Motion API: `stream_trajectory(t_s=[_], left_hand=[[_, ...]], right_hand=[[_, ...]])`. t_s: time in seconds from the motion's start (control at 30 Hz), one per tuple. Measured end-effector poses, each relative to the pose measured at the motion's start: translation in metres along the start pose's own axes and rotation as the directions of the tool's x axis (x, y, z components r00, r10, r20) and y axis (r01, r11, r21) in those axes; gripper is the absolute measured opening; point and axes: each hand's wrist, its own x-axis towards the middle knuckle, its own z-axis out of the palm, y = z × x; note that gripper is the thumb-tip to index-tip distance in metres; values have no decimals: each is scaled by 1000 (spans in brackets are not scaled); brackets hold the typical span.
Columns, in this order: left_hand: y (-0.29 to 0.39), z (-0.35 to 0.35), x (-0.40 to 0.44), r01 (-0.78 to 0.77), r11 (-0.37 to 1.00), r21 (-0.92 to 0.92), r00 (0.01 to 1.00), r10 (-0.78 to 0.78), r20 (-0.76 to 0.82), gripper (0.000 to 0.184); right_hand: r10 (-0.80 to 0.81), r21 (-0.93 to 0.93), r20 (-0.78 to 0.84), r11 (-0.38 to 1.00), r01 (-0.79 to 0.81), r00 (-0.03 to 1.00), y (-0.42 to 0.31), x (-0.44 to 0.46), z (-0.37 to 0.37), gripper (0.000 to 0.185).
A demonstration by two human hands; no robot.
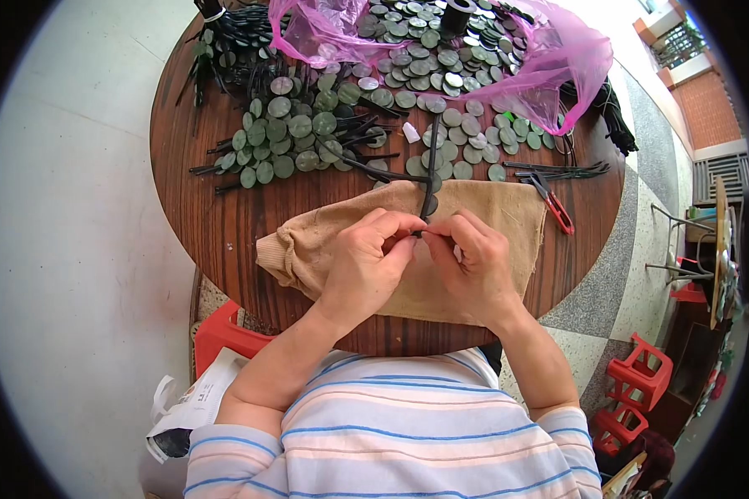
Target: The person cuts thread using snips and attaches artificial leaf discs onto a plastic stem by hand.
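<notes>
My left hand [366,258] and my right hand [477,259] meet over a tan cloth [499,208], fingertips pinched together on a black cord [432,158]. The cord runs away from my fingers up the table, and another length branches off to the left. Beside the cord, just beyond my fingertips, lies a dark green disc [432,205]. What sits exactly between the fingertips is mostly hidden. Red-handled snips [561,214] rest at the cloth's right edge.
Corded green discs [287,133] are heaped at the left of the round wooden table [200,200]. Loose discs [424,66] spill from a pink plastic bag [578,71] around a black spool [458,17]. Black cords [566,170] lie at right. Red stools [641,370] stand on the floor.
</notes>
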Motion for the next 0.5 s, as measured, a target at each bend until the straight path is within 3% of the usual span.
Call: stream_trajectory(t_s=[0.1,0.2,0.37,0.5], left_hand=[[1,8,-1,71,989,-133,997,-71,1,15],[6,7,2,175,975,-135,984,-168,61,12],[10,10,5,261,891,-372,965,-232,121,7],[4,26,-3,242,818,-522,968,-239,74,3]], right_hand=[[-42,-25,3,999,42,999,3,-3,-1,8],[-89,-63,0,994,89,996,5,-2,-3,7],[-158,-170,-21,974,152,987,1,-3,-6,7],[-55,-178,-32,983,48,998,0,-15,-6,7]])
